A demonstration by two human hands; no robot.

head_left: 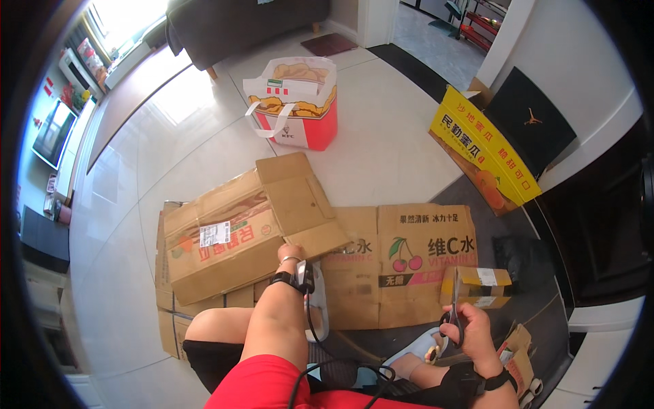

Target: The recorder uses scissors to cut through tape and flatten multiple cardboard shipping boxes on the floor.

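My left hand is closed on the near edge of a brown cardboard box, which is flattened and tilted, with a white label on it. Beneath and beside it lies another flattened carton printed with cherries. My right hand grips a pair of scissors by the handles, blades pointing away from me. Just beyond the scissors sits a small yellow-and-brown box with white labels. The tips of the left fingers are partly hidden by the box edge.
A red and white paper bag stands on the tiled floor ahead. To the right, a yellow printed carton and a black panel lean near the wall. Torn cardboard lies at lower right. A dark sofa stands far off.
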